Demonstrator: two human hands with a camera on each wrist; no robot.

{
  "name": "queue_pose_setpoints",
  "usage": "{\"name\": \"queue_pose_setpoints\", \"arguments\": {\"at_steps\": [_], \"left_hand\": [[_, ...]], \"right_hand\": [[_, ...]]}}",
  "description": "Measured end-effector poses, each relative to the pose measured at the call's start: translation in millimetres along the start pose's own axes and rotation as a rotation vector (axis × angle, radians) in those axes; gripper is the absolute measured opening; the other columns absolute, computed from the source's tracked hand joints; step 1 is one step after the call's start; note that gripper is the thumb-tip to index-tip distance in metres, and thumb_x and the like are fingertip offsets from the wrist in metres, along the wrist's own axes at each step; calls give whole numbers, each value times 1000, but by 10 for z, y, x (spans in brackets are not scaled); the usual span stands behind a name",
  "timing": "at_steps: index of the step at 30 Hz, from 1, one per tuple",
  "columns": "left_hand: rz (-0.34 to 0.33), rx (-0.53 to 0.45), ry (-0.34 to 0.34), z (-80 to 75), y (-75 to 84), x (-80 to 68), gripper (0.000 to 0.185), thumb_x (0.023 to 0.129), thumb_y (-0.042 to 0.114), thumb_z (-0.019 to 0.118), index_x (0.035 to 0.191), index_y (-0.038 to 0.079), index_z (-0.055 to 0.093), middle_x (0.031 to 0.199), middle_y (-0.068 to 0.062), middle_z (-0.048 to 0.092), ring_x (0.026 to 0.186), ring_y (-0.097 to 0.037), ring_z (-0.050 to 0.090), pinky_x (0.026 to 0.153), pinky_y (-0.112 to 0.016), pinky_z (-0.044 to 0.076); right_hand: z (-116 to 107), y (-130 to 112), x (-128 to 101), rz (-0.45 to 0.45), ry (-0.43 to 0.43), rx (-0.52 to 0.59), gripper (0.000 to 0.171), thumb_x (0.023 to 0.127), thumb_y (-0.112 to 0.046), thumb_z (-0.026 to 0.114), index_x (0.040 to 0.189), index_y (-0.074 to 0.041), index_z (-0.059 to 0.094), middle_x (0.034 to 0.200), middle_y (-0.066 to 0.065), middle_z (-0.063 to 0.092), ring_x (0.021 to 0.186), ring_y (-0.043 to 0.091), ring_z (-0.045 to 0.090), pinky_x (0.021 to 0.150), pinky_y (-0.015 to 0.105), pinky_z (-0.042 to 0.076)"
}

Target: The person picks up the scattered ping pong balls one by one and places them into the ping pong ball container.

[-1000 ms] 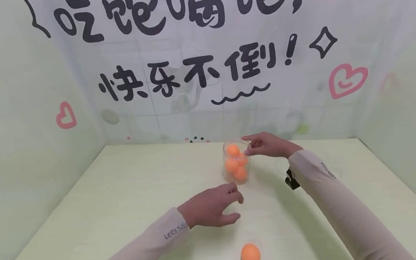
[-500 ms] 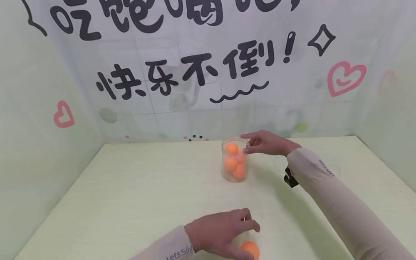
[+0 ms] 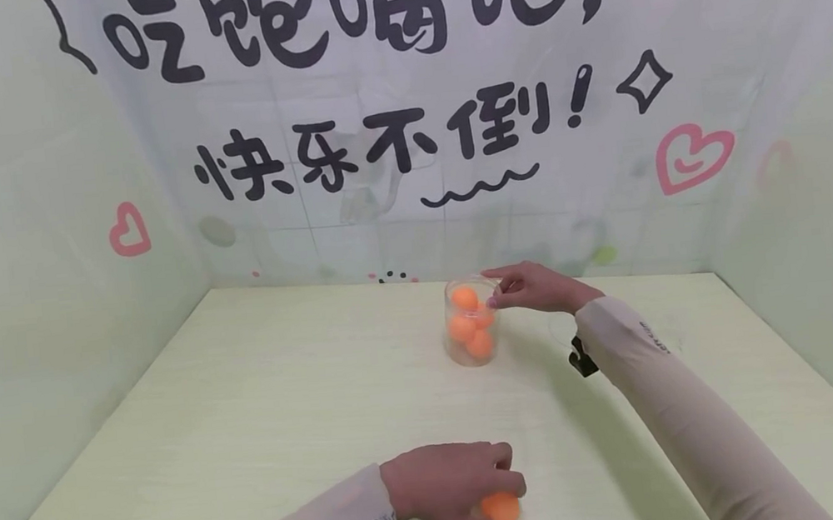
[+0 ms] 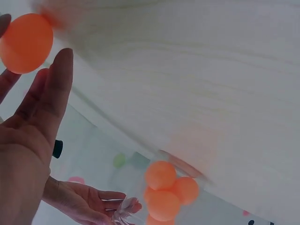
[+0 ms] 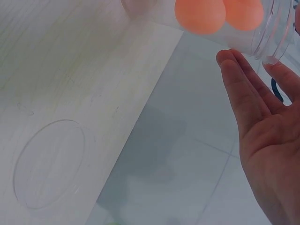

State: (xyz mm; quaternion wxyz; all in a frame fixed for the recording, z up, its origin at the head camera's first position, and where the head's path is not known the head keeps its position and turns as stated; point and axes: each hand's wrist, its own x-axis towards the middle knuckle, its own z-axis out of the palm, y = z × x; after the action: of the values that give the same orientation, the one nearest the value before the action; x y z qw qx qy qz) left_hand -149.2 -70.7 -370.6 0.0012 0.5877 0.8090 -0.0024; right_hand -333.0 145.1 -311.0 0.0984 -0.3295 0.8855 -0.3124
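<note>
A: How far along is the work judged to be?

B: Nearly done. On the desk [image 3: 249, 393], one jar [image 3: 472, 326] is pinched at its rim by the right hand [image 3: 532, 288], with four balls [image 3: 465, 299] inside, as far as can be counted.

A: And what is left?

B: One loose ball [image 3: 502, 510], near the front edge, well apart from the jar, is clasped by the curled left hand [image 3: 449, 487] and not yet dropped in.

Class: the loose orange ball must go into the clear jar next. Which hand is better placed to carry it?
Left. The left hand already grips the loose orange ball; the right hand pinches the clear plastic jar at its rim.
</note>
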Motion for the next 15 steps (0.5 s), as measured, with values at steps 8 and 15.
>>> {"name": "queue_pose_setpoints", "arguments": {"at_steps": [8, 15], "left_hand": [[-43, 5, -9, 0, -52, 15, 31, 75, 21, 75, 100, 23, 57, 86, 10, 49, 71, 0, 42, 59, -5, 28], [-124, -79, 17, 14, -158, -29, 33, 75, 16, 74, 103, 21, 58, 90, 8, 49, 73, 1, 42, 61, -4, 28]], "right_hand": [[-8, 0, 2, 6, 2, -4, 62, 90, -24, 66, 142, -2, 42, 104, 15, 69, 96, 24, 65, 86, 40, 50], [-5, 3, -2, 7, 2, 0, 61, 90, -25, 65, 142, -2, 42, 104, 15, 69, 97, 24, 65, 87, 41, 50]]}}
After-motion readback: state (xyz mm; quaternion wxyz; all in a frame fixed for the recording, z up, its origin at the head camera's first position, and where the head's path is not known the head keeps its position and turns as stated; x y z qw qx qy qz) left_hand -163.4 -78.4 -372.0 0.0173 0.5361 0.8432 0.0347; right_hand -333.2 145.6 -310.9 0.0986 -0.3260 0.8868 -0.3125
